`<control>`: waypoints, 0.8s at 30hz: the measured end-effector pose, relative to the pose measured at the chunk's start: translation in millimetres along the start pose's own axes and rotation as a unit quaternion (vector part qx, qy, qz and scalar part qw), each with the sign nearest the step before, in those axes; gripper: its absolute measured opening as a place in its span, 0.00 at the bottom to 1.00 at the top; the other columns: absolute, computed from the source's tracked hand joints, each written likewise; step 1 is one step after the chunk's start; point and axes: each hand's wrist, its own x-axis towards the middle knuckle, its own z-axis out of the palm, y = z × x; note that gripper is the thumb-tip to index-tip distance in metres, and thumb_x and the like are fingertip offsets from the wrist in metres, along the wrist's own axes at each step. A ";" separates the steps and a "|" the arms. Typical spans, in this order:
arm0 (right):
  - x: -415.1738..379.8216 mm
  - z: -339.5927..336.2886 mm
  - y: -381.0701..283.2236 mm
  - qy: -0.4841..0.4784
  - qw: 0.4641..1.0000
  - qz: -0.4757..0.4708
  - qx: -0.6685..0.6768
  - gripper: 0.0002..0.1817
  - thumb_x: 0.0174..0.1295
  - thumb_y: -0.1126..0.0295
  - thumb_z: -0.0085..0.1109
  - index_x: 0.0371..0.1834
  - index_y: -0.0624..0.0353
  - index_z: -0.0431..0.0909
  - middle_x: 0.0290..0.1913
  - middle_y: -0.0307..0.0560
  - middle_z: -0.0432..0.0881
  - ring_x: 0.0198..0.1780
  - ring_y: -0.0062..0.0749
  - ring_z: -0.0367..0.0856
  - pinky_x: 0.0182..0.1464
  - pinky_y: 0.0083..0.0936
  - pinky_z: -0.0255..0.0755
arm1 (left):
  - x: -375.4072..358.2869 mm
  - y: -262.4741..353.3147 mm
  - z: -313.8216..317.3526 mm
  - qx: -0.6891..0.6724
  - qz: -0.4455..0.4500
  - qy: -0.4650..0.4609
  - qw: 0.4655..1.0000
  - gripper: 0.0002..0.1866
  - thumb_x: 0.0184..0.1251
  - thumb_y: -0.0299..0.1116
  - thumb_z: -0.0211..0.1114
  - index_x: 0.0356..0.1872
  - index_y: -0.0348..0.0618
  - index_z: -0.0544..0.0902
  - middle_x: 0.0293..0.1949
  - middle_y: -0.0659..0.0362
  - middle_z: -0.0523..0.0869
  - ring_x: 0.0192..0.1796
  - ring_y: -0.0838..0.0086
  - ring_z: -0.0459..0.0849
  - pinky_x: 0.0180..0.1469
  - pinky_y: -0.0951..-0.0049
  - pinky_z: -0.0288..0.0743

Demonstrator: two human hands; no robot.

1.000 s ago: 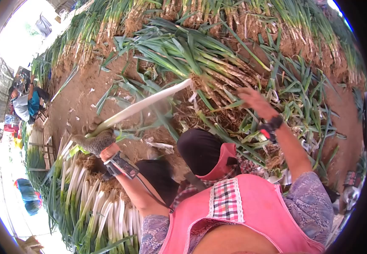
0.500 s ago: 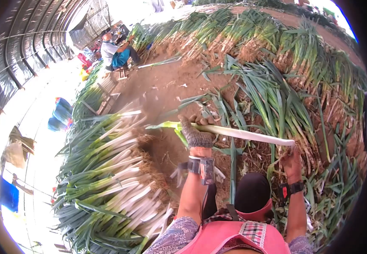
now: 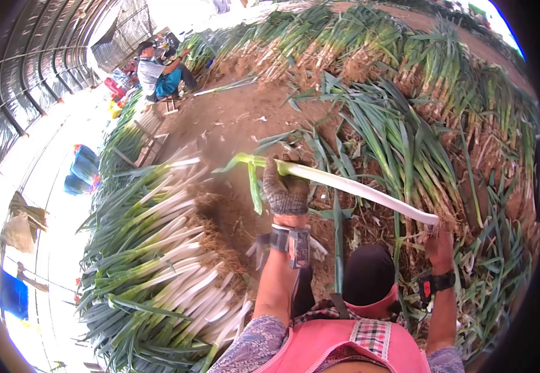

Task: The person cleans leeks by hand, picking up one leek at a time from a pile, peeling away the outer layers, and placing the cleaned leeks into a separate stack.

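A long leek point(image 3: 363, 191) with a clean white shaft lies across in front of me, sloping down to the right. My left hand point(image 3: 287, 194), in a grey-brown knit glove, is closed around it near the green end. One torn green leaf hangs down to the left of that hand. At the root end, my right hand point(image 3: 439, 247) is closed on the leek's tip; its fingers are partly hidden. On the left, a row of leeks with white shafts point(image 3: 189, 255) lies side by side. To the right is a heap of untrimmed leeks point(image 3: 400, 143).
Loose leaves point(image 3: 488, 273) litter the ground by my right arm. More leek bundles point(image 3: 369, 46) curve along the back. Another person point(image 3: 158, 73) sits on a low stool at far left. A wooden frame point(image 3: 150, 146) stands behind the left row.
The leek's root end has dropped slightly and moved right with my right hand. A leaf now hangs down more at the green end. My left hand keeps its grip.
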 end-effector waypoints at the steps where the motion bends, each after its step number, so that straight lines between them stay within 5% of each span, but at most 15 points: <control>1: -5.1 3.9 -5.5 -0.029 0.999 0.010 0.009 0.20 0.62 0.60 0.54 0.52 0.60 0.70 0.50 0.44 0.76 0.49 0.36 0.75 0.46 0.36 0.71 | -0.3 -3.0 1.5 0.000 -0.008 -0.013 1.000 0.09 0.54 0.35 0.65 0.33 0.42 0.79 0.31 0.54 0.83 0.40 0.65 0.81 0.56 0.53 0.70; 10: -26.5 14.0 -27.4 -0.068 0.996 0.010 0.049 0.17 0.60 0.68 0.54 0.51 0.61 0.71 0.48 0.46 0.77 0.45 0.38 0.77 0.42 0.39 0.72 | -11.5 -21.9 11.1 -0.044 -0.073 0.008 0.996 0.09 0.57 0.34 0.63 0.34 0.39 0.78 0.33 0.52 0.82 0.39 0.62 0.81 0.52 0.53 0.70; 13: -28.8 9.5 -26.9 0.024 0.999 0.023 0.031 0.15 0.58 0.72 0.56 0.48 0.61 0.73 0.45 0.46 0.79 0.43 0.38 0.77 0.40 0.36 0.73 | -16.5 -33.8 16.4 -0.022 -0.084 0.066 0.994 0.08 0.60 0.34 0.60 0.29 0.39 0.76 0.28 0.53 0.79 0.32 0.63 0.78 0.47 0.57 0.72; 16: -37.2 21.0 -30.7 0.020 0.987 0.038 -0.152 0.13 0.56 0.73 0.57 0.45 0.62 0.75 0.41 0.42 0.80 0.40 0.34 0.78 0.39 0.31 0.73 | -16.4 -41.8 10.2 0.015 -0.107 0.133 0.985 0.11 0.62 0.35 0.58 0.24 0.40 0.72 0.21 0.55 0.74 0.26 0.66 0.74 0.41 0.60 0.72; 19: -37.6 11.6 -31.3 -0.067 0.836 -0.026 -0.545 0.15 0.53 0.73 0.59 0.45 0.62 0.75 0.38 0.42 0.80 0.37 0.29 0.78 0.38 0.27 0.73 | -5.9 -43.9 -10.4 0.086 -0.101 0.147 0.980 0.13 0.63 0.36 0.56 0.20 0.43 0.70 0.13 0.58 0.69 0.19 0.67 0.70 0.29 0.63 0.72; 22: -51.0 83.8 -51.6 -0.199 0.639 -0.062 -0.741 0.19 0.48 0.74 0.62 0.46 0.62 0.75 0.36 0.44 0.81 0.34 0.27 0.79 0.37 0.25 0.73 | 0.9 -43.4 -8.0 0.153 -0.084 0.184 0.967 0.15 0.63 0.38 0.58 0.18 0.47 0.68 0.09 0.61 0.65 0.14 0.68 0.67 0.22 0.67 0.70; 24: -64.7 93.1 -60.3 -0.180 0.732 -0.028 -0.657 0.20 0.46 0.75 0.64 0.45 0.61 0.75 0.36 0.45 0.81 0.34 0.26 0.79 0.37 0.24 0.72 | 3.3 -48.8 -20.1 0.124 -0.138 0.170 0.968 0.15 0.63 0.38 0.58 0.19 0.47 0.67 0.10 0.62 0.65 0.14 0.70 0.67 0.22 0.68 0.69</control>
